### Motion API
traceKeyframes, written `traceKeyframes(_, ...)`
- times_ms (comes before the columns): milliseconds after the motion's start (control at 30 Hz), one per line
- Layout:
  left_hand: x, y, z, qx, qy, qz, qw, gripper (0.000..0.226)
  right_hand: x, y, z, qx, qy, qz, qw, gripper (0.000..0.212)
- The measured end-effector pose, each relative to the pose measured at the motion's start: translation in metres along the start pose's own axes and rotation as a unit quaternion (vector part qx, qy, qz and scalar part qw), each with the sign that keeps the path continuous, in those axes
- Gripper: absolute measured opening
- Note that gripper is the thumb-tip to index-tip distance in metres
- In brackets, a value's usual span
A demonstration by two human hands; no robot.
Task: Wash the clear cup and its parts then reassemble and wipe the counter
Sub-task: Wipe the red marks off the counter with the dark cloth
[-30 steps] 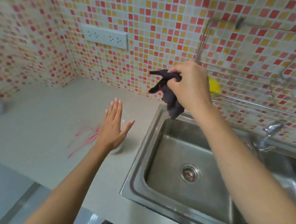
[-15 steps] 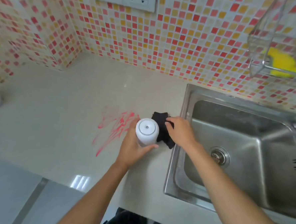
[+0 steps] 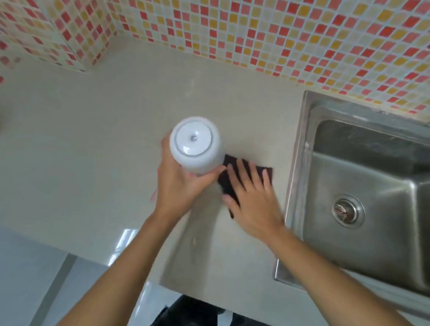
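You're standing in a home kitchen: a pale beige counter [image 3: 83, 154] runs into a corner where two walls of small red, orange and cream mosaic tiles [image 3: 267, 27] meet. At the counter's right edge sits a stainless steel sink [image 3: 370, 248], its round drain strainer [image 3: 347, 211] showing in the basin. Beyond the near edge you see glossy pale floor tiles [image 3: 13, 276].

Left hand [image 3: 179, 186]: gripping white round-lidded cup [image 3: 195, 144] above beige counter [image 3: 83, 154]
Right hand [image 3: 254, 203]: flat on dark cloth [image 3: 233, 174] beside steel sink [image 3: 373, 197]
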State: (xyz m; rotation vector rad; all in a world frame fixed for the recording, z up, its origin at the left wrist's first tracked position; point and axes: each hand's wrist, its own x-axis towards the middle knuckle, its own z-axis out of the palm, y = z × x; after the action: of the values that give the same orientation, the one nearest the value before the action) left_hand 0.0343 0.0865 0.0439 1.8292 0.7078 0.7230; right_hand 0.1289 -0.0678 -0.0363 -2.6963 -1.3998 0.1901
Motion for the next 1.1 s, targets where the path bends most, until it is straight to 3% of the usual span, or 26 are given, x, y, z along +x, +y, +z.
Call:
traceKeyframes(133, 0.049, -0.005, -0.066, 0.059, 0.071, 0.044, 0.995, 0.088, -0.024, -0.099, 0.021, 0.021, -0.024, -0.188, 0.982, 0.057)
traceKeyframes(233, 0.067, -0.021, -0.095, 0.074, 0.101, 0.022, 0.992, 0.091, 0.063, -0.100, 0.027, 0.002, 0.022, -0.161, 0.987, 0.053)
traceKeyframes(333, 0.067, -0.038, -0.114, 0.059, 0.130, 0.000, 0.990, 0.097, 0.146, -0.051, 0.018, -0.021, 0.048, -0.008, 0.999, 0.053)
traceKeyframes(433, 0.059, -0.052, -0.132, 0.061, 0.147, -0.021, 0.987, 0.094, 0.129, -0.032, 0.018, -0.019, 0.061, 0.029, 0.998, 0.054)
traceKeyframes(500, 0.056, -0.061, -0.143, 0.064, 0.159, -0.032, 0.985, 0.093, 0.069, -0.063, 0.020, -0.002, 0.043, 0.005, 0.999, 0.055)
traceKeyframes(567, 0.057, -0.066, -0.147, 0.067, 0.156, -0.044, 0.985, 0.093, 0.008, -0.112, 0.024, 0.015, 0.000, -0.085, 0.996, 0.056)
traceKeyframes(667, 0.060, -0.068, -0.144, 0.080, 0.146, -0.039, 0.985, 0.095, 0.029, -0.141, 0.029, 0.029, 0.001, -0.182, 0.983, 0.052)
traceKeyframes(733, 0.064, -0.068, -0.142, 0.088, 0.138, -0.030, 0.986, 0.096, 0.108, -0.131, 0.030, 0.007, 0.042, -0.145, 0.989, 0.051)
traceKeyframes(867, 0.069, -0.065, -0.146, 0.102, 0.127, -0.005, 0.987, 0.095, 0.226, -0.081, 0.020, 0.014, 0.040, 0.037, 0.998, 0.052)
traceKeyframes(967, 0.075, -0.063, -0.152, 0.100, 0.139, 0.001, 0.985, 0.091, 0.176, -0.110, 0.028, 0.019, 0.087, 0.032, 0.996, 0.053)
traceKeyframes(1100, 0.082, -0.062, -0.144, 0.083, 0.139, -0.014, 0.987, 0.093, 0.009, -0.167, 0.030, 0.046, -0.013, -0.182, 0.982, 0.055)
